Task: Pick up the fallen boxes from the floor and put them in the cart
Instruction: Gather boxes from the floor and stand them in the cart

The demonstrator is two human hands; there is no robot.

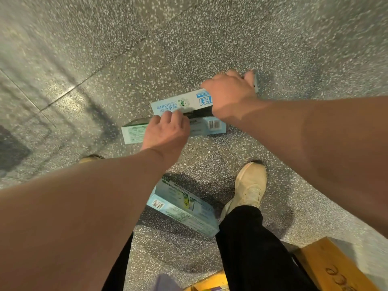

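Down on the speckled terrazzo floor [210, 38] three light-blue printed cartons lie fallen, and both hands are on the two farther ones. The right hand [231, 95] clamps the far box [180, 103]: its fingers [248, 77] curl over the box's far right end and its palm covers that end of the top face, so the box's printed left part juts out toward the left hand. This box appears tilted and partly overlaps the carton below it, with a dark gap showing between them.

The left hand [165, 133] sits lower and to the left of the right hand, close beside it but not touching it. Its fingers are curled, and its knuckles meet the near edge of the far box just where that box crosses the near box [133, 132]. The near box lies flat on the floor under the left hand. One end sticks out to the hand's left, and the other end, with a barcode, sticks out to its right, beneath the right wrist. Blur hides the fingertips, so I cannot tell whether this hand grips either carton or merely presses there.

The third box [182, 204] lies untouched on the floor, well behind both hands and under the left forearm, between the person's legs in black trousers [252, 248]. A cream right shoe [249, 185] stands just beside it, and the tip of the left shoe [91, 158] shows by the left forearm. Behind the right arm, a yellow wooden edge [327, 263] enters the corner.
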